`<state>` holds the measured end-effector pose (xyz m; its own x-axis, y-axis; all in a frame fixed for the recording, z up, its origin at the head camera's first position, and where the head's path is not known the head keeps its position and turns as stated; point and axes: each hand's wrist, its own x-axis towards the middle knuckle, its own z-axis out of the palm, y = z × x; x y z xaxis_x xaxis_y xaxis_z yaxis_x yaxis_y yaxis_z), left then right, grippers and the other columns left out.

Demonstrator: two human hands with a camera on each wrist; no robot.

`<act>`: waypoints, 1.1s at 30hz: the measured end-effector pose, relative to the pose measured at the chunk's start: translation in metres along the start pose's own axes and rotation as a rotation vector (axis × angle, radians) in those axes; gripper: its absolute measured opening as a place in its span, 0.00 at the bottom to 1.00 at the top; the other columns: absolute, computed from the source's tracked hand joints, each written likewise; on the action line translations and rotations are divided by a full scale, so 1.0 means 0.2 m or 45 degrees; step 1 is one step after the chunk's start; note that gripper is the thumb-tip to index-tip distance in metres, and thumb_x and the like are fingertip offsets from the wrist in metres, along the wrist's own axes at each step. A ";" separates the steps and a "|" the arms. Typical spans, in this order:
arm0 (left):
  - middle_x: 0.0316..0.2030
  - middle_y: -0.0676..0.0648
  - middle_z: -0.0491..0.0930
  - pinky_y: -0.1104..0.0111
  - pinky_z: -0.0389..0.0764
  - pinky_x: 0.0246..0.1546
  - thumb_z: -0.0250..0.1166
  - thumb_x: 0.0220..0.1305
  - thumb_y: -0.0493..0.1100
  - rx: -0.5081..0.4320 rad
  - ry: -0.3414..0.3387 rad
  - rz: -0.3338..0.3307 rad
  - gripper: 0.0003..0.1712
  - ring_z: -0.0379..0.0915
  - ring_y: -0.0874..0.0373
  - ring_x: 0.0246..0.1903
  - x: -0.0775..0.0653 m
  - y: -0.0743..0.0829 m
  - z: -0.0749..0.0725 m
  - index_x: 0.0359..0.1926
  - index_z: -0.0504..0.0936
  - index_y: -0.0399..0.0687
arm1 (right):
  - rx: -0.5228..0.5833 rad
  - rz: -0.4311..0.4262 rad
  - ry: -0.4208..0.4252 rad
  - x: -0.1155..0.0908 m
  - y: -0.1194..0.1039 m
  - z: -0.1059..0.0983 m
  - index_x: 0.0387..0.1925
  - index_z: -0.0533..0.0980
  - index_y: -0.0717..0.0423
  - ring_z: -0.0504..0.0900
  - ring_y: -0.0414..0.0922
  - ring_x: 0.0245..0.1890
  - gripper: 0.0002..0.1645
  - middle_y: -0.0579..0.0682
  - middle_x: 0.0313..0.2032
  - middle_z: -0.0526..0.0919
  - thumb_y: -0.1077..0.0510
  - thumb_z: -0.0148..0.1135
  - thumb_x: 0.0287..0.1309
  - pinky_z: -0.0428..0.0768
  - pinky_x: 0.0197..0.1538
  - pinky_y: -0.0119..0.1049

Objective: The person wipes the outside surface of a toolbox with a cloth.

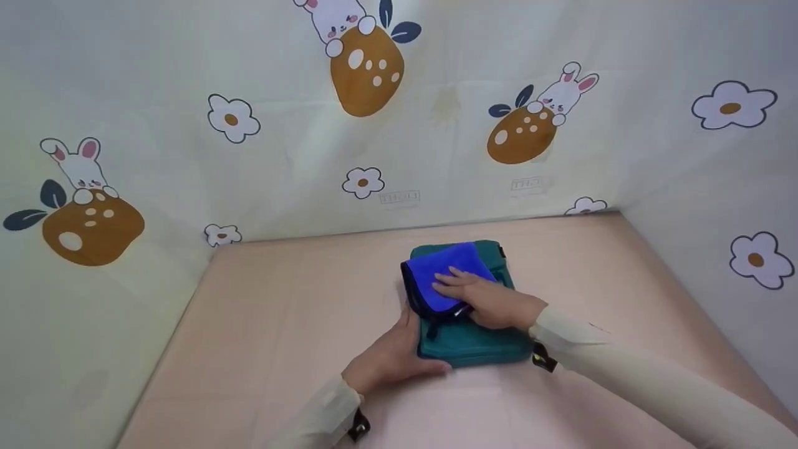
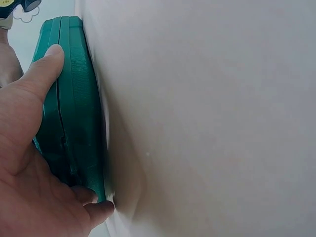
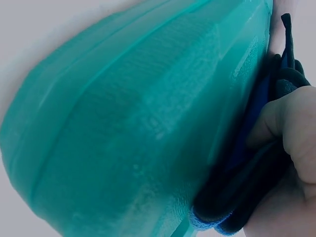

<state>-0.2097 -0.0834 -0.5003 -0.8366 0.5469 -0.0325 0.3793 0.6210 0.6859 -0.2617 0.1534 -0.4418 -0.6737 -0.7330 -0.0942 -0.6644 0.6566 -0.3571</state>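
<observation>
A green hard case (image 1: pixel 480 348) lies flat on the table with its near edge toward me. On top of it is a folded blue cloth (image 1: pixel 429 268) with black edging. My right hand (image 1: pixel 495 304) holds the cloth, fingers spread over its upper face; in the right wrist view the thumb tucks into the dark folds. My left hand (image 1: pixel 391 354) grips the case at its near left corner. Seen from the left wrist, the thumb presses the case's seamed side wall (image 2: pixel 74 94) and the fingertips (image 2: pixel 100 211) reach its bottom edge.
The table (image 1: pixel 299 312) has a pale pink cover. Behind it and at both sides hangs a light curtain (image 1: pixel 280 168) printed with rabbits, orange fruit and flowers. A black strap (image 1: pixel 544 357) shows at the right wrist.
</observation>
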 end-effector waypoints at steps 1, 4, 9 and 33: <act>0.79 0.43 0.22 0.57 0.55 0.71 0.72 0.52 0.73 -0.001 0.001 0.003 0.82 0.46 0.48 0.75 0.00 0.00 0.00 0.77 0.17 0.50 | 0.004 -0.004 0.000 0.00 0.00 0.00 0.78 0.59 0.51 0.44 0.55 0.77 0.42 0.50 0.78 0.53 0.72 0.55 0.67 0.47 0.73 0.54; 0.79 0.42 0.23 0.57 0.55 0.71 0.72 0.53 0.72 -0.001 -0.001 0.016 0.81 0.46 0.48 0.75 0.00 0.00 0.00 0.78 0.18 0.50 | 0.009 -0.035 0.009 -0.01 0.00 0.00 0.78 0.60 0.52 0.45 0.56 0.77 0.42 0.51 0.78 0.54 0.73 0.56 0.66 0.48 0.73 0.55; 0.79 0.43 0.26 0.57 0.56 0.71 0.73 0.54 0.70 -0.009 -0.004 0.044 0.79 0.46 0.50 0.75 -0.01 0.01 -0.01 0.78 0.19 0.49 | -0.002 -0.074 0.013 -0.03 0.00 0.01 0.78 0.60 0.53 0.45 0.56 0.77 0.43 0.51 0.78 0.54 0.75 0.57 0.64 0.48 0.73 0.54; 0.80 0.41 0.36 0.58 0.57 0.70 0.75 0.53 0.68 -0.015 -0.010 0.025 0.78 0.53 0.51 0.73 -0.01 0.00 0.00 0.80 0.24 0.49 | 0.057 -0.198 -0.061 -0.10 0.03 -0.03 0.75 0.66 0.50 0.48 0.51 0.77 0.43 0.45 0.76 0.60 0.79 0.53 0.60 0.50 0.72 0.56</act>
<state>-0.2076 -0.0842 -0.5001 -0.8259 0.5633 -0.0248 0.3907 0.6034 0.6952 -0.2546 0.1728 -0.4367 -0.5471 -0.8334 -0.0783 -0.7435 0.5267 -0.4121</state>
